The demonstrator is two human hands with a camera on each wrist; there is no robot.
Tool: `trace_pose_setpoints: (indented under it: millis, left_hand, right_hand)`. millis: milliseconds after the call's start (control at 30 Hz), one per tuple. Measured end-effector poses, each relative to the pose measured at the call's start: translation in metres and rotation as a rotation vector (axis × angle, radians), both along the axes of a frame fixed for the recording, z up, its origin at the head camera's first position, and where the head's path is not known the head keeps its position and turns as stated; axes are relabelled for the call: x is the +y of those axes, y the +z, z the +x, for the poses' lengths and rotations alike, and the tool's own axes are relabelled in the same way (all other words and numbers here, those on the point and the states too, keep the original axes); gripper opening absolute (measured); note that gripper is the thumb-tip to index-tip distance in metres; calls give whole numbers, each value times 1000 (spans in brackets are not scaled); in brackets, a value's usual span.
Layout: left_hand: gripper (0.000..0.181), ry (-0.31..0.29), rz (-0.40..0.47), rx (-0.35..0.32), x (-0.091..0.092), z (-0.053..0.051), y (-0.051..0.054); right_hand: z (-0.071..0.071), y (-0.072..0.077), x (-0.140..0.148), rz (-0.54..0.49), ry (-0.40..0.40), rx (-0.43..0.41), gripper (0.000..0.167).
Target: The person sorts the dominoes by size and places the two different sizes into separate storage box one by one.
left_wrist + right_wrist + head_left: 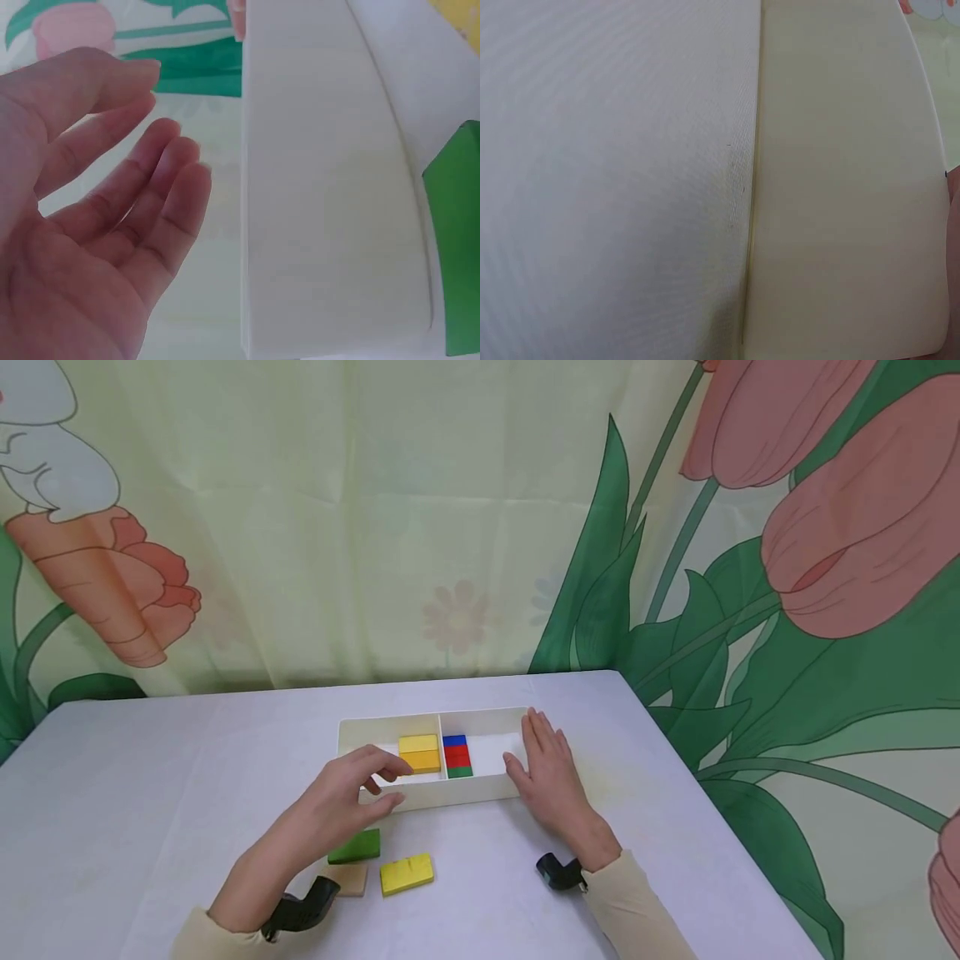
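Observation:
A white two-compartment box (457, 792) sits on the table. Two yellow blocks (418, 744) lie against the divider in its left compartment. Across the divider, a blue block (454, 740), red block or blocks (457, 756) and a green block (460, 772) form a column. My left hand (337, 793) hovers over the left compartment's front wall, fingers loosely bent; the left wrist view shows nothing between thumb and fingers. My right hand (553, 785) lies at the box's right end with fingers extended. In the right wrist view only the box wall (847, 180) and a sliver of hand appear.
In front of the box lie a loose green block (356, 846), a tan block (351, 880) partly behind the left wrist, and a yellow block (407, 874). A white cloth covers the table (187, 777). A printed curtain (360, 527) hangs behind its far edge.

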State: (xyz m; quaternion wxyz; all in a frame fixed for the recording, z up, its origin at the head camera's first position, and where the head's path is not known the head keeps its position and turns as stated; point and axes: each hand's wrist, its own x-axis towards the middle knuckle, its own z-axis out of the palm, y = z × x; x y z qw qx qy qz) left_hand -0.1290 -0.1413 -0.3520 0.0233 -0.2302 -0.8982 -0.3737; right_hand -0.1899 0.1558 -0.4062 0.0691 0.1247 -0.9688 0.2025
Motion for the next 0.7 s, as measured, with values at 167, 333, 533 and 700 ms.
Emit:
trace_pose_setpoints:
  millis: [167,333,533,700]
  left_hand:
    - [26,-45,20,-20,-4,13,-3]
    - [25,-83,36,-66,-4,20,-7]
    - [20,-164,11,-151,-3,18,-9]
    - [24,-207,-9,-216,0,17,-14]
  right_hand:
    - [0,-1,-1,-5,4,-5,73]
    - [0,-1,-1,4,4,-16,73]
    - [1,1,0,3,-4,-8,73]
    - [-1,-1,0,0,1,5,73]
